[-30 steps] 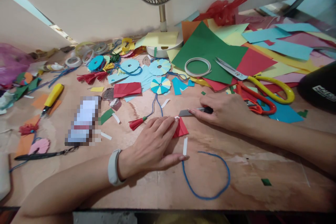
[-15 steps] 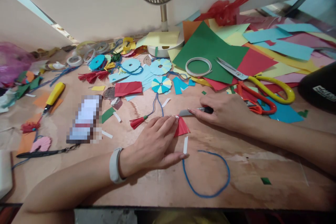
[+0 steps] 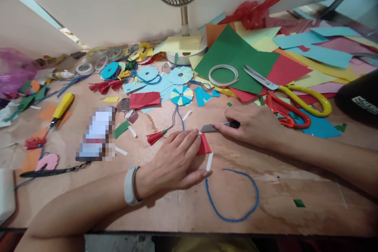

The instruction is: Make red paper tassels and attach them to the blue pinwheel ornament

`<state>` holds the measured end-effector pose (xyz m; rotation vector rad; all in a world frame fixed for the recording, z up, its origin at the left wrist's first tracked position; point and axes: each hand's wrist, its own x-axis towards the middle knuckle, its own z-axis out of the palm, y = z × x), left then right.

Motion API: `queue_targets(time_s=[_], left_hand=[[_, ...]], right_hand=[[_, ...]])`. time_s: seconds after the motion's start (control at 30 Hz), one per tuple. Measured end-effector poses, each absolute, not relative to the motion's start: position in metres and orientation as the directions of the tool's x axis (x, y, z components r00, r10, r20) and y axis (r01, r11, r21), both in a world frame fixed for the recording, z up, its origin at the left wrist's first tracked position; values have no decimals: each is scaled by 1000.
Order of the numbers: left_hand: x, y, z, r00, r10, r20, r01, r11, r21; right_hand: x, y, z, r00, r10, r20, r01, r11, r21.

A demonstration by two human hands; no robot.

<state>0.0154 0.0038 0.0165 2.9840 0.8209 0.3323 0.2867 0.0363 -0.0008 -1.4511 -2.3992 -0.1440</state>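
the red paper piece [image 3: 205, 145] lies partly beneath the left hand [image 3: 174, 158], fingers flat and extended, tips over its upper edge; right of the paper, the right hand's [image 3: 251, 124] curled fingers pinch a cutter knife [image 3: 209, 127]

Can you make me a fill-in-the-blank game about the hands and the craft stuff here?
1. Beside the white strip, the left hand partly covers a ____ piece of paper.
2. The right hand holds a knife whose blade points toward the ____ hand.
3. The curved cord below the white strip is ____.
4. The yellow-handled scissors have their tips over a big ____ sheet.

Missing words: red; left; blue; green.
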Motion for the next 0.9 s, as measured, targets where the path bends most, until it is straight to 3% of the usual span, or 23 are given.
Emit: queue_targets(time_s=[0.17, 0.3, 0.43, 0.6, 0.7, 0.9], left_hand=[[16, 1, 17, 802, 554, 222, 548, -831, 92], [16, -1, 18, 748, 559, 359, 578, -814, 63], [14, 4, 22, 764, 555, 329, 479, -829, 287], [13, 8, 25, 669, 741, 65, 588, -580, 563], [14, 9, 26, 618, 785, -37, 595, -437, 674], [14, 8, 27, 600, 796, -74, 502, -302, 811]], right_hand=[[285, 35, 0, -432, 834, 345, 871, 485, -83], [286, 36, -2, -420, 836, 353, 871, 481, -104], [287, 36, -2, -427, 822, 376, 847, 509, -152], [285, 32, 1, -447, 803, 394, 812, 549, -197], [284, 28, 4, -460, 799, 386, 787, 569, -240], [282, 21, 10, -505, 775, 380, 760, 608, -230]])
